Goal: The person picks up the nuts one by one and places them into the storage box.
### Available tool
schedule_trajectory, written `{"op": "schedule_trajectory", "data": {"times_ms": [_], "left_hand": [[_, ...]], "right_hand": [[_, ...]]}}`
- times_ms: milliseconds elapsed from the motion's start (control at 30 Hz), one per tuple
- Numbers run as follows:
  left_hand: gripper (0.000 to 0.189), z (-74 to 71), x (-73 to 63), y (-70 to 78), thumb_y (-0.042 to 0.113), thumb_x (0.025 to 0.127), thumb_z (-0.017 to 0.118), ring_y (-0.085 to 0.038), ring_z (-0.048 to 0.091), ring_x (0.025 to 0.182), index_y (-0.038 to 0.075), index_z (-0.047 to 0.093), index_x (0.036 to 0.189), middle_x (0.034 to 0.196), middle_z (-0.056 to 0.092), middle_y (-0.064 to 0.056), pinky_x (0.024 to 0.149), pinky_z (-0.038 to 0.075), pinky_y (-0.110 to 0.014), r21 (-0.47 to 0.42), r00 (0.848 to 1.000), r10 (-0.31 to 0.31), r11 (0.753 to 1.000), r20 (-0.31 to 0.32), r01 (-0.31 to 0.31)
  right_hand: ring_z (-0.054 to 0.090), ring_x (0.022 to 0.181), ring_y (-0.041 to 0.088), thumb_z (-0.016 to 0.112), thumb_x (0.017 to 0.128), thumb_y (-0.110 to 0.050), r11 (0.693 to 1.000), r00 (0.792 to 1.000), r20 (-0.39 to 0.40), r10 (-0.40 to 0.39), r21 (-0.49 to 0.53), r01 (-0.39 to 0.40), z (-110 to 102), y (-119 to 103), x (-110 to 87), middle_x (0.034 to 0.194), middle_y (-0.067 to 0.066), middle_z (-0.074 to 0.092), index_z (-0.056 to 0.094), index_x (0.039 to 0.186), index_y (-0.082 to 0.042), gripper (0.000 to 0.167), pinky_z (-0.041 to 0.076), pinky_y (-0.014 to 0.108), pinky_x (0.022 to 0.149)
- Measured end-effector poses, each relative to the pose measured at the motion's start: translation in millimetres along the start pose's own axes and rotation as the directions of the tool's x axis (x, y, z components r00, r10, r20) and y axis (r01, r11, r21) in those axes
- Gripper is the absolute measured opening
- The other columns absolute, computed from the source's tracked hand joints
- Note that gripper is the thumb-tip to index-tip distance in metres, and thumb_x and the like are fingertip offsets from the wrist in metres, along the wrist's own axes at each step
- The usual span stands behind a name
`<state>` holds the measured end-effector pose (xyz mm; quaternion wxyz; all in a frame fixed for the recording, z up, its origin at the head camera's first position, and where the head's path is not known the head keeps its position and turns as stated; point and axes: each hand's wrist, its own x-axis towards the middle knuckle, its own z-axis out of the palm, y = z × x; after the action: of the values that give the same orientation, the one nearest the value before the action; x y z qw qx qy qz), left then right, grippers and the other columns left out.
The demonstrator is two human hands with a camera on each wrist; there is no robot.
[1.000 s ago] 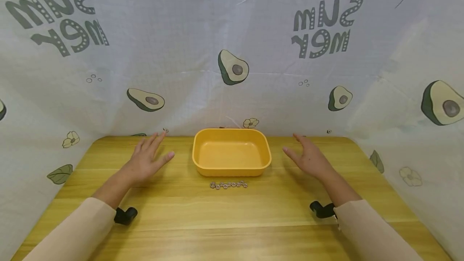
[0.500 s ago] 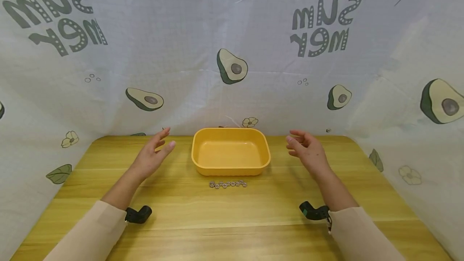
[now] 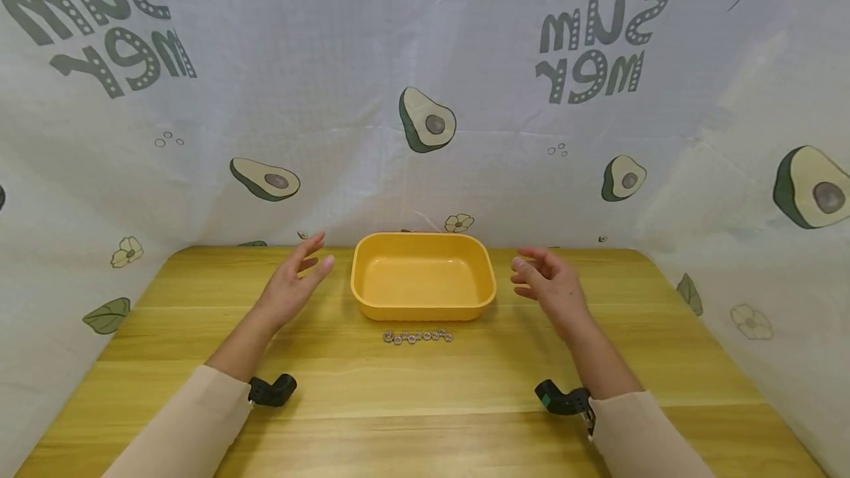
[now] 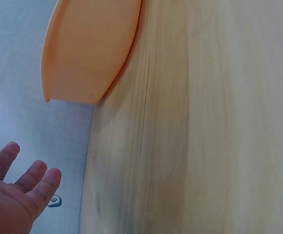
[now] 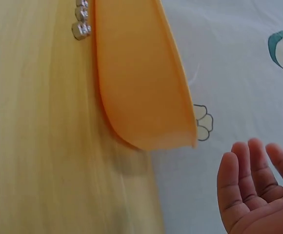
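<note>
The left hand (image 3: 292, 290) and the right hand (image 3: 559, 297) have drawn inward over the last second, fingers relaxed and holding nothing — each is now nearer its side of the yellow tray (image 3: 423, 313). Tray and row of small metal parts (image 3: 427, 336), just in front of it on the table (image 3: 425, 382), stay put — handling seems not yet begun.

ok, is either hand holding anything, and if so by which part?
Nothing is held. The left hand and right hand are apart from the yellow tray, one either side; the small metal pieces lie untouched on the table.
</note>
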<state>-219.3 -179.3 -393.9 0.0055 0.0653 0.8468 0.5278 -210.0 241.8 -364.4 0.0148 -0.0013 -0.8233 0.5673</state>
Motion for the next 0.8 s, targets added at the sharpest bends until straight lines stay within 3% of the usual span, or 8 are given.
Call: {"op": "schedule_trajectory", "data": {"times_ms": [133, 333, 533, 700, 800], "left_hand": [[0.071, 2.4, 1.0, 0.8, 0.051, 0.105, 0.051, -0.043, 0.036, 0.149, 0.022, 0.024, 0.164, 0.166, 0.031, -0.014, 0.114, 0.038, -0.067, -0.033, 1.000, -0.006, 0.999, -0.025, 0.006], [0.067, 9.3, 3.5, -0.3, 0.045, 0.106, 0.052, -0.042, 0.041, 0.146, 0.019, 0.028, 0.162, 0.165, 0.034, -0.016, 0.116, 0.038, -0.064, -0.075, 0.998, -0.014, 0.997, -0.056, 0.010], [0.063, 18.0, 5.9, 0.8, 0.042, 0.106, 0.052, -0.040, 0.043, 0.145, 0.018, 0.032, 0.161, 0.164, 0.036, -0.015, 0.118, 0.036, -0.061, -0.116, 0.997, -0.027, 0.993, -0.071, 0.019], [0.062, 24.6, 8.2, 0.6, 0.042, 0.106, 0.052, -0.039, 0.044, 0.145, 0.018, 0.034, 0.161, 0.163, 0.038, -0.015, 0.120, 0.035, -0.059, -0.126, 0.997, -0.033, 0.992, -0.074, 0.023], [0.062, 29.8, 10.1, 0.2, 0.041, 0.106, 0.053, -0.040, 0.046, 0.144, 0.016, 0.034, 0.160, 0.163, 0.039, -0.015, 0.120, 0.036, -0.058, -0.128, 0.997, -0.030, 0.992, -0.077, 0.020]], "right_hand": [[0.067, 0.094, 0.007, 0.060, 0.103, -0.040, 1.000, 1.000, 0.020, 0.019, 0.002, -0.019, 5.7, 2.9, -1.4, 0.123, 0.015, 0.062, 0.051, 0.144, -0.004, 0.055, 0.060, 0.020, 0.084], [0.064, 0.080, 0.010, 0.063, 0.102, -0.032, 0.999, 0.997, 0.067, 0.036, 0.022, -0.037, 12.8, 11.1, -2.0, 0.096, 0.001, 0.064, 0.057, 0.136, 0.002, 0.049, 0.061, 0.021, 0.078], [0.063, 0.076, 0.014, 0.069, 0.099, -0.027, 1.000, 0.985, 0.168, 0.026, -0.010, -0.025, 15.1, 15.2, -7.0, 0.089, 0.001, 0.065, 0.062, 0.129, 0.004, 0.044, 0.060, 0.025, 0.073], [0.058, 0.074, 0.017, 0.070, 0.098, -0.026, 0.999, 0.960, 0.277, 0.030, -0.045, -0.018, 16.9, 16.5, -13.3, 0.086, 0.003, 0.065, 0.066, 0.123, 0.005, 0.040, 0.056, 0.027, 0.069], [0.057, 0.073, 0.016, 0.070, 0.098, -0.026, 0.999, 0.933, 0.359, 0.026, -0.049, -0.009, 19.4, 18.6, -16.0, 0.085, 0.003, 0.064, 0.067, 0.121, 0.006, 0.040, 0.054, 0.028, 0.066]]}}
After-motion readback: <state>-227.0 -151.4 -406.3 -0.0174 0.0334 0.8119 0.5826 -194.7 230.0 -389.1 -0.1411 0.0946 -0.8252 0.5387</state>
